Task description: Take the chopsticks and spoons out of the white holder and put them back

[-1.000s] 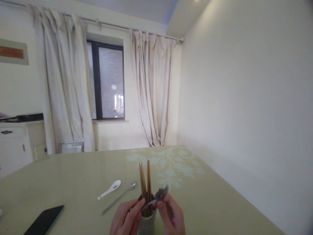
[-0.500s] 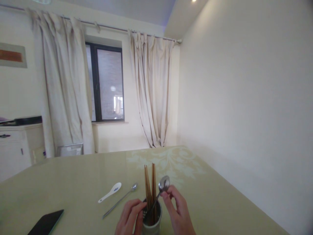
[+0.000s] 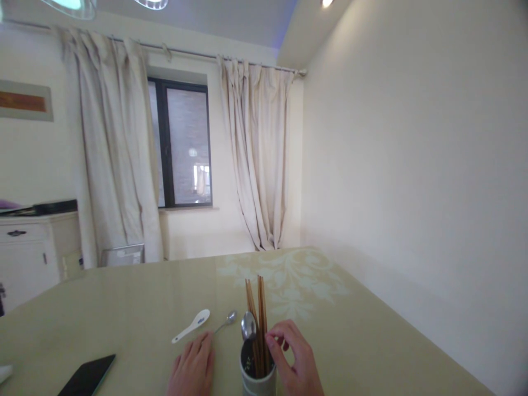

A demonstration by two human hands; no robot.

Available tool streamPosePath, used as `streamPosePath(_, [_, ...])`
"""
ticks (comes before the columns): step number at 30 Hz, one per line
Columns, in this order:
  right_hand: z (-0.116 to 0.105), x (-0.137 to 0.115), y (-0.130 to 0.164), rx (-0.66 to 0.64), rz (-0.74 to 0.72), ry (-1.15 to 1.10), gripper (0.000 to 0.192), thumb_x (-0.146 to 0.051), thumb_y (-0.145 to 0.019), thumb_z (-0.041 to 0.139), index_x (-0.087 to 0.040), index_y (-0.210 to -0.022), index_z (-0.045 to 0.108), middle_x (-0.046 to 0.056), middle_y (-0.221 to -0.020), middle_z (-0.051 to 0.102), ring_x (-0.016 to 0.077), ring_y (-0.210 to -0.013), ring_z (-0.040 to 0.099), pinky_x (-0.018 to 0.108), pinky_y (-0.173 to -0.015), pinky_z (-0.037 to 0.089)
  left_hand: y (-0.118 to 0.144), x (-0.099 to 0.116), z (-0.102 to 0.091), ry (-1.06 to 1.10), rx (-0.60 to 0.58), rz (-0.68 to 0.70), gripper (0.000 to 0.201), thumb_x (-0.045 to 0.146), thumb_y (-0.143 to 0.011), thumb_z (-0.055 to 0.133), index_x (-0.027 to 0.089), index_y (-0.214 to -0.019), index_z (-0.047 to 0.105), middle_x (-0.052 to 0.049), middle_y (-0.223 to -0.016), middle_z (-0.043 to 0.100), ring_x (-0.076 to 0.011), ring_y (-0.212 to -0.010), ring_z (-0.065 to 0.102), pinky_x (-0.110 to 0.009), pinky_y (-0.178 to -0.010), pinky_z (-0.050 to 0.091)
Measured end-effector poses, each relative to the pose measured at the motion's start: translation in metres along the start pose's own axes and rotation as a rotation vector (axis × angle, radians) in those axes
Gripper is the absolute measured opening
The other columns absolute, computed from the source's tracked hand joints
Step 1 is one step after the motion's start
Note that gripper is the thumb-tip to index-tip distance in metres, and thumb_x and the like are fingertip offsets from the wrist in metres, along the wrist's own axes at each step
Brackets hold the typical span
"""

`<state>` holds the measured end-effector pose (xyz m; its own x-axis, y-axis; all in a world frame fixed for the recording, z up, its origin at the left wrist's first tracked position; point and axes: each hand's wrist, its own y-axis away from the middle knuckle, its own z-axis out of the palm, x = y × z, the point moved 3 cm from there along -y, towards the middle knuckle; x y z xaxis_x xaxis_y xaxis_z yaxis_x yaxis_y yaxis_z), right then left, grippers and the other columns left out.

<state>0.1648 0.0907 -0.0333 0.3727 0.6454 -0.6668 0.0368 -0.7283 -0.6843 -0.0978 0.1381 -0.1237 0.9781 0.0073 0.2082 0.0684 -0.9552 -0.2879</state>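
In the head view a white cup (image 3: 258, 383) with a dark inside holds several wooden chopsticks (image 3: 261, 324) and a metal spoon (image 3: 248, 325), bowl up, leaning at the left. My right hand (image 3: 297, 355) is at the cup's right side, thumb and forefinger pinched at the edge of the chopsticks. My left hand (image 3: 193, 366) lies low over the table left of the cup, fingers stretched out. It covers most of the handle of a long-handled metal spoon (image 3: 231, 317); only the bowl and neck show. Beyond it lies a white soup spoon (image 3: 192, 325) with a blue mark.
A black phone (image 3: 87, 377) lies on the green table (image 3: 136, 308) at the left. Part of a white object (image 3: 5, 373) shows at the left edge. A pale wall (image 3: 412, 192) runs along the right. Behind are curtains (image 3: 264, 154) and a white cabinet (image 3: 28, 247).
My left hand has left the cup and moved left onto the long-handled spoon. The metal spoon, formerly in my right fingers, now leans at the cup's left. The view has tilted up slightly.
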Motion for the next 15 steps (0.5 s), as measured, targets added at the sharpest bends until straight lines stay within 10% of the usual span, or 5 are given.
streamPosePath(15, [0.002,0.006,0.003,0.145,-0.100,0.045,0.022,-0.035,-0.105,0.055,-0.025,-0.096,0.073,0.004,-0.088,0.071,0.0184,-0.083,0.068,0.024,-0.070,0.054,-0.016,-0.020,0.011,0.416,0.034,0.031,0.038,0.021,-0.095,0.040,0.021,-0.107,0.076,-0.011,-0.109,0.075,-0.0238,-0.107,0.073,-0.038,-0.098,0.057])
